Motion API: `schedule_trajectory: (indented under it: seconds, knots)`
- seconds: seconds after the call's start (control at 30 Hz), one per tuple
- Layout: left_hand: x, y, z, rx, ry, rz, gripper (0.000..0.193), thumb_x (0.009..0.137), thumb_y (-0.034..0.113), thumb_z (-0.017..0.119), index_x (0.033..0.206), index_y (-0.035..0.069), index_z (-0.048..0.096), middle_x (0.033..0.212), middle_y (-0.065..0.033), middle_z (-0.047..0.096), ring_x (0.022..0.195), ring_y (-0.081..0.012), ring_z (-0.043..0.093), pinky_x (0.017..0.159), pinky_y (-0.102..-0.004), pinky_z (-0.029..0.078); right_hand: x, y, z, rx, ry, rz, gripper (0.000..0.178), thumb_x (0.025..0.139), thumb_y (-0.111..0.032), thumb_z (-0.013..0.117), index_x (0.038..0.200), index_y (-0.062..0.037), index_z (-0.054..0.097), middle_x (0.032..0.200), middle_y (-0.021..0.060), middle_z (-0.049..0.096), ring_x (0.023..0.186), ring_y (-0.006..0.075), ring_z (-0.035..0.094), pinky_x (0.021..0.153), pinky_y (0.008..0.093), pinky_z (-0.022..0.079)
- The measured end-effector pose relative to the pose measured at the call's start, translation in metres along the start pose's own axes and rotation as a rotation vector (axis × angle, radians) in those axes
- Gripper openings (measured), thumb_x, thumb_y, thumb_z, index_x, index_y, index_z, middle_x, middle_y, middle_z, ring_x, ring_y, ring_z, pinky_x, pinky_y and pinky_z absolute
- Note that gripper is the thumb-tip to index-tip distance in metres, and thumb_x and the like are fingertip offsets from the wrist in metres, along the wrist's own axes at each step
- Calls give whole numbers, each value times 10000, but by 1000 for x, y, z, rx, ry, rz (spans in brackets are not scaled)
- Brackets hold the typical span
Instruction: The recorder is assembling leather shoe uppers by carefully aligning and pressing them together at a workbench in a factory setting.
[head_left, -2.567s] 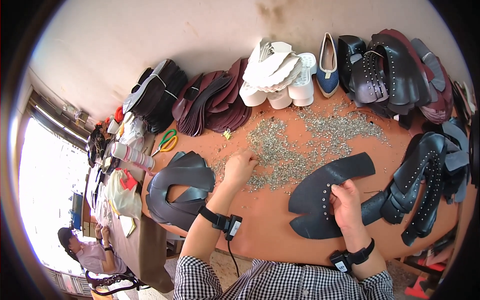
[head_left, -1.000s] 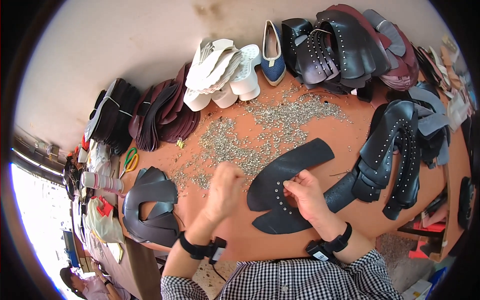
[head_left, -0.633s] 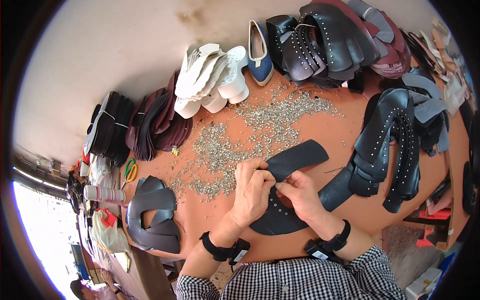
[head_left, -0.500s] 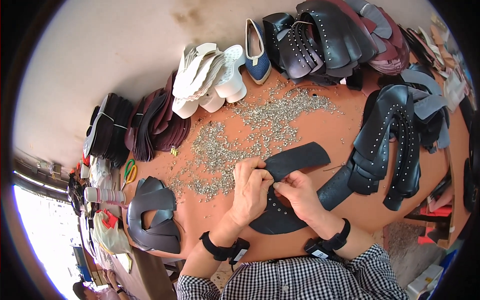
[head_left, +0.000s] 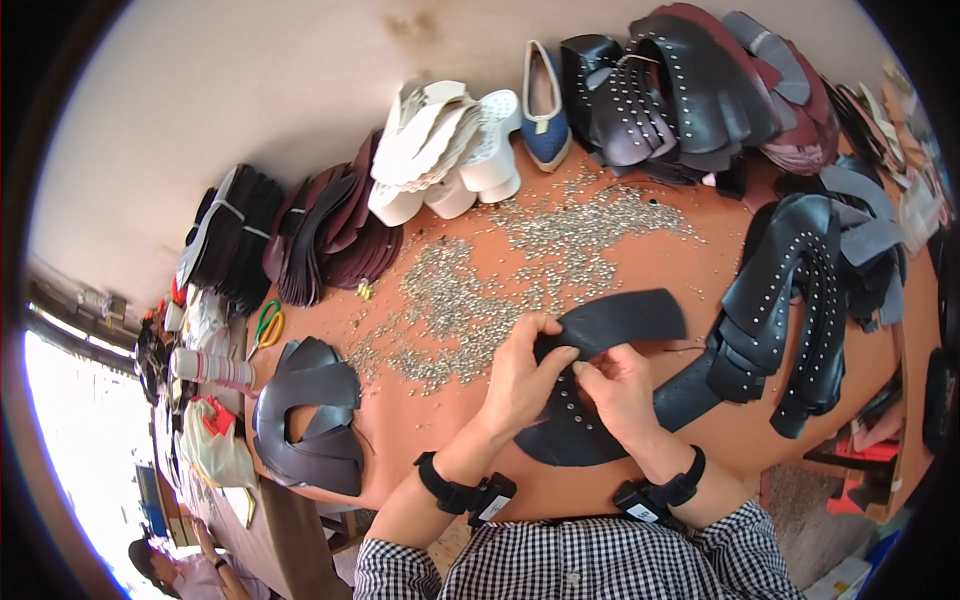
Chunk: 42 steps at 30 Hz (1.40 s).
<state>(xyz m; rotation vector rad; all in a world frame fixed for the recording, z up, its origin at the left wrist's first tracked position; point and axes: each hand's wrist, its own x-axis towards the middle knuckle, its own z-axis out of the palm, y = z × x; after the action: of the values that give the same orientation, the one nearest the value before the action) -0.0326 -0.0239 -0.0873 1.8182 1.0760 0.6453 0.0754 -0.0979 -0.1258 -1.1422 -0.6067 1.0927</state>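
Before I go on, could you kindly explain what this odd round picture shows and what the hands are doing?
The picture comes from a wide fisheye camera worn on a person's head, looking down, so straight edges bend. There is no machine: the left hand and right hand are the person's own, each with a black wrist strap. Together they hold a flat black leather piece over an orange-brown table. A scatter of small silver studs lies ahead. Around it sit stacks of dark leather pieces, white shoe soles and one blue shoe.
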Motion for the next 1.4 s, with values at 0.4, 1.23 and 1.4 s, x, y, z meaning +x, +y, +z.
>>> schedule_trajectory:
  seconds: [0.4,1.23,1.4]
  knots:
    - [-3,-15,-11,-416,-127,45,342,861,56,497,1179,29,374,945,-52,584,812,-118,550,722,-255,446,1,-13,3,154,-63,54,145,816,-40,585,960,-24,579,793,-15,581,636,31,501,548,157,389]
    - [-57,-53,-53,708,-49,457,229,665,5,532,891,38,543,810,-95,512,728,-254,556,570,-337,477,10,-4,-3,310,10,111,148,779,37,456,875,-2,562,759,49,596,607,97,562,553,217,464]
    - [-55,-75,-94,692,16,273,165,732,39,546,895,48,568,842,-85,553,709,-272,578,590,-350,480,5,-12,-3,337,-15,121,145,768,42,472,862,-10,569,748,40,598,610,89,565,556,200,458]
